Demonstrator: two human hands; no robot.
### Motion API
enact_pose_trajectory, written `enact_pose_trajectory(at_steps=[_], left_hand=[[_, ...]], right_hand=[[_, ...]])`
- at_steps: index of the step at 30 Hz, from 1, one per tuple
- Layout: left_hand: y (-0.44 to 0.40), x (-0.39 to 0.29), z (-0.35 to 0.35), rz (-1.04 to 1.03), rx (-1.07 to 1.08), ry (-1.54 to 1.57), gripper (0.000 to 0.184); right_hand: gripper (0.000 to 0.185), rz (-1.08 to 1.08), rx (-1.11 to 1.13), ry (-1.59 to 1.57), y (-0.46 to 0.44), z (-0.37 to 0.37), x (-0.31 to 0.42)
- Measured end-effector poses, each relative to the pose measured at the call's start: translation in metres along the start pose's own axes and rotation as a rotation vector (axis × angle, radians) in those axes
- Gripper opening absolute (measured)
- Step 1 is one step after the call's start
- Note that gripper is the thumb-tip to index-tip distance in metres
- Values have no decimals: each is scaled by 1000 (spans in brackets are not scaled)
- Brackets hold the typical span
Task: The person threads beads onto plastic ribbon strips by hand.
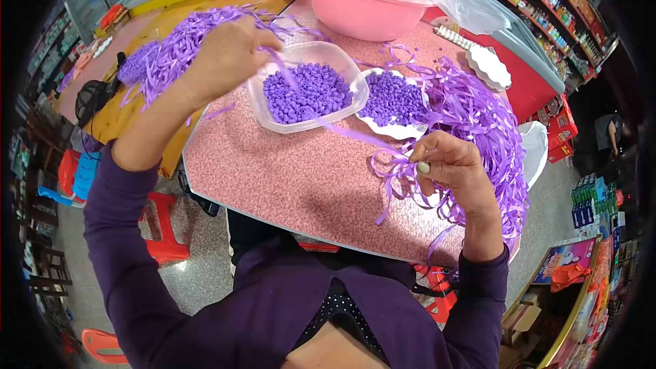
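My left hand (236, 55) is raised at the left, fingers closed on a purple ribbon (359, 135). That ribbon runs down across a translucent plastic tub (273, 125) towards my right hand (451, 167), whose thumb and fingertips pinch it near a looped, knotted bunch. Small purple pieces (307, 92), like beads or little knots, fill the tub. Beside it, a white scalloped plate (383, 130) carries more small purple pieces (393, 98). A large heap of purple ribbons (475, 116) lies next to my right hand, partly behind it.
Another purple ribbon pile (174, 48) lies on the yellow wooden surface (133, 123) at left. A pink basin (369, 10) with orange and see-through bags stands at the back of the pink speckled table (273, 178). White scalloped plates (488, 67) sit far right. Red stools (164, 229) are below.
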State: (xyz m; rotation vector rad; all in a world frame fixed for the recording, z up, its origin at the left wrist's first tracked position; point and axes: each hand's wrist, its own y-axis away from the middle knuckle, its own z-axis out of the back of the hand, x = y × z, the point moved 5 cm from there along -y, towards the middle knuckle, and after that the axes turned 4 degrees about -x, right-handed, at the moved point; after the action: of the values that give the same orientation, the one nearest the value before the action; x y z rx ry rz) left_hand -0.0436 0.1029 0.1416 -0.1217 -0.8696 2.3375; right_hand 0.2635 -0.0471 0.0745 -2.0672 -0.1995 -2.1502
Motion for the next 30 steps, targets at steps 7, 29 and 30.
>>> enact_pose_trajectory(at_steps=[7,29,30], left_hand=[[47,-110,10,33,244,989,44],[-93,104,67,1,-372,-136,28],[-80,88,63,228,-201,-321,38]], right_hand=[[10,39,85,49,3,-22,0],[5,-65,-308,-64,-12,35,-48],[5,-56,-333,-65,-12,41,-49]])
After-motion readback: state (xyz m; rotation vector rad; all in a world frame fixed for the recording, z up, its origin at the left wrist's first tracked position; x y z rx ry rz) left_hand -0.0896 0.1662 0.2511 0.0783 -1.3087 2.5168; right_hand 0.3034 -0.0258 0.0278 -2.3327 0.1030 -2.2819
